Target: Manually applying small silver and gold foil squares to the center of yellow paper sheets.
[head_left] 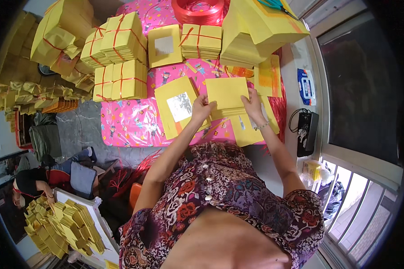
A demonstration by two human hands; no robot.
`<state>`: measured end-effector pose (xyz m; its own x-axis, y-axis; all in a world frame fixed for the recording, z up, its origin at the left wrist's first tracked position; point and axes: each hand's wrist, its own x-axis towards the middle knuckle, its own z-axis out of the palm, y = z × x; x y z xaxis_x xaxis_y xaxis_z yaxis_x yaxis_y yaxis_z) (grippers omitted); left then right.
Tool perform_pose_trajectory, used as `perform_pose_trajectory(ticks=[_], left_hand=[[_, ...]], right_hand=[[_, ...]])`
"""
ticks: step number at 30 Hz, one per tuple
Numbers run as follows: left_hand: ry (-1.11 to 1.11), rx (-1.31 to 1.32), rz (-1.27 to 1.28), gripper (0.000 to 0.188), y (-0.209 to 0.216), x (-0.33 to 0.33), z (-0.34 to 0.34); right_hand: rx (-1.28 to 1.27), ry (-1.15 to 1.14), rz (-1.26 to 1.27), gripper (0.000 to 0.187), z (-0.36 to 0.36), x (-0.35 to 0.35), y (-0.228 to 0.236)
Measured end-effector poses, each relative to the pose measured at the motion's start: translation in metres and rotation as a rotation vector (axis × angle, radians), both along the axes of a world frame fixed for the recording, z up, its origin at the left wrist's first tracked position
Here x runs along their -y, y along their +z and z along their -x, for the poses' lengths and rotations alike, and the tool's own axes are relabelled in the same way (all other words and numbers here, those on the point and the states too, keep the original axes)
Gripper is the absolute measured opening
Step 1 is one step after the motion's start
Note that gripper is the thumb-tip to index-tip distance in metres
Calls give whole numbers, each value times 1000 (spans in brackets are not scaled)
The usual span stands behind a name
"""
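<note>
My left hand (203, 109) and my right hand (253, 106) close on opposite side edges of a stack of yellow paper (227, 91), held above the table. The stack's top is plain yellow, and its near edge shows layered sheets. Beside my left hand lies a loose pile of yellow joss paper (164, 110) with a silver square (179, 106) on top. Another yellow paper pile (248, 133) lies under my right hand, partly covered by it and the held stack.
Bundles of yellow paper tied with red string (121, 40) stand at the far left of the pink patterned table (125, 125). A red string coil (197, 12) and teal-handled scissors (271, 4) are at the back. A co-worker (33, 181) bends over paper stacks at the lower left.
</note>
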<state>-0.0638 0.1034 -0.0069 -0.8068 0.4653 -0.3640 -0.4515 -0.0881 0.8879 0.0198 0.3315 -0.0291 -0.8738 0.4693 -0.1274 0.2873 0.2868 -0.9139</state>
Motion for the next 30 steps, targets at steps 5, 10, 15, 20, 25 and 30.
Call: perform_pose_trajectory(ticks=[5, 10, 15, 20, 25, 30], left_hand=[[-112, -177, 304, 34, -4, -14, -6], [-104, -313, 444, 37, -19, -10, -11], [-119, -377, 522, 33, -19, -16, -21], [-148, -536, 658, 37, -37, -11, -26], [-118, -657, 614, 46, -37, -14, -34], [-16, -792, 479, 49, -4, 16, -26]], right_hand=[[32, -45, -243, 43, -17, -7, -14], [181, -24, -332, 46, -19, 10, 3], [241, -19, -366, 49, -25, 10, 2], [369, 6, -574, 51, -17, 27, 20], [327, 32, -752, 50, -19, 21, 15], [77, 59, -726, 48, -15, -3, 11]])
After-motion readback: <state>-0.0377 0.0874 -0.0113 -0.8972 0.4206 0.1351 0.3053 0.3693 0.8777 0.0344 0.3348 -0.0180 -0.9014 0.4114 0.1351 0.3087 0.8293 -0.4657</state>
